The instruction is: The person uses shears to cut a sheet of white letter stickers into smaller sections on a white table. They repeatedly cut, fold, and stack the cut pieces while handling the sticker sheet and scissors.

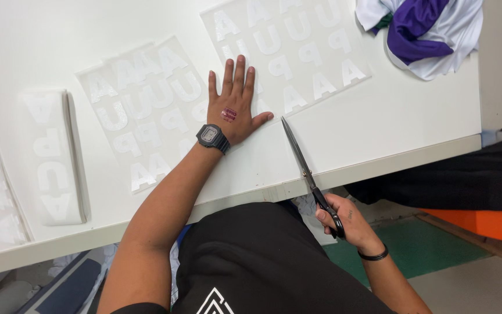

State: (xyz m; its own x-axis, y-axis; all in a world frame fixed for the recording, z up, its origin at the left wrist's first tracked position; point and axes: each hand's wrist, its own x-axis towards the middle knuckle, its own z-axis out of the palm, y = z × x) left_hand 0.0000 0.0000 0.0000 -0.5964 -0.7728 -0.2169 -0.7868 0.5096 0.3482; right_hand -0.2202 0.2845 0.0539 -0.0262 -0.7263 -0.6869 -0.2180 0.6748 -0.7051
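A white table is bearing two clear sheets of white letters; the left hand is pressing flat, fingers spread, on the gap between the left sheet and the right sheet. Just right of that hand, black-handled scissors are lying blades-closed across the table's edge, the right hand gripping their handles below it.

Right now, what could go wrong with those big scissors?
The scissors in the right hand point their closed tip toward the left hand, which lies flat on the lettered sheet; a slip might nick the thumb. The blades might also scratch the white table.
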